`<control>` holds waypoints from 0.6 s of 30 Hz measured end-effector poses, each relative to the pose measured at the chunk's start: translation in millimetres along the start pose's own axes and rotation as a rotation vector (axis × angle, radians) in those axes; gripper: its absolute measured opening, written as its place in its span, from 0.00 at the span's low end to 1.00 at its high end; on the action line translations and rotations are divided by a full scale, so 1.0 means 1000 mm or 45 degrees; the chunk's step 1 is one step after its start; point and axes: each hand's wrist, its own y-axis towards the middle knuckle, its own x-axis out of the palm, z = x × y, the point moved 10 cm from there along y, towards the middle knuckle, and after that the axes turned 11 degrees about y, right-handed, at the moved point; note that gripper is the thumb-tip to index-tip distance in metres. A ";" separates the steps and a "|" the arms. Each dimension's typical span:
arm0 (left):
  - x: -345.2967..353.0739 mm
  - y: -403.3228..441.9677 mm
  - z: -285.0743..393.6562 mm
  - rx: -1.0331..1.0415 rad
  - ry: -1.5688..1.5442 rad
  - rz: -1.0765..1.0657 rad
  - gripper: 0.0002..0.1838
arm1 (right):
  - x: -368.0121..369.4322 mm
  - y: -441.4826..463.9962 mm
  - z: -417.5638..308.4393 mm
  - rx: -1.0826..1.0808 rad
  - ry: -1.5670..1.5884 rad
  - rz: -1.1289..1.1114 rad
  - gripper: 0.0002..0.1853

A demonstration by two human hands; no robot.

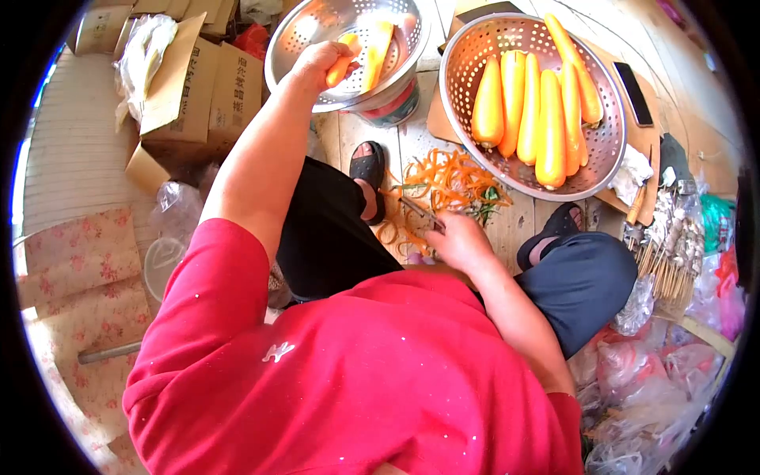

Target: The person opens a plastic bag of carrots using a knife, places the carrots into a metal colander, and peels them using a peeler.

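My left hand (324, 65) is closed around a carrot (342, 62) above a metal colander (283, 59) at the upper left. Inside that colander another carrot (378, 54) leans against the wall. Low over the floor, my right hand (459, 241) grips a thin metal peeler (419, 209), its head pointing up and left. Beneath it lies a heap of orange peel strips (447, 178) with some green bits. To the upper right stands a larger metal colander (453, 87) with several thick carrots (550, 127) lying side by side in it.
Cardboard boxes (226, 87) stand on the left. Right of the large colander are a phone (632, 93), a white cloth (631, 176) and a wooden-handled tool (636, 204). Bundled skewers (669, 253) and plastic bags (641, 380) fill the right side. My sandalled feet flank the peelings.
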 end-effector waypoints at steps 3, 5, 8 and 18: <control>-0.008 0.032 -0.005 0.142 0.024 0.123 0.15 | 0.001 -0.002 0.010 0.047 -0.054 -0.006 0.17; -0.011 0.041 -0.005 0.234 0.083 0.196 0.19 | 0.000 -0.001 0.011 0.059 -0.064 -0.013 0.16; -0.023 0.046 0.003 0.342 0.680 0.414 0.24 | -0.001 0.003 0.008 0.062 -0.118 -0.024 0.16; 0.142 -0.071 0.077 1.089 0.684 -0.013 0.14 | 0.003 0.008 0.009 0.171 -0.270 -0.138 0.17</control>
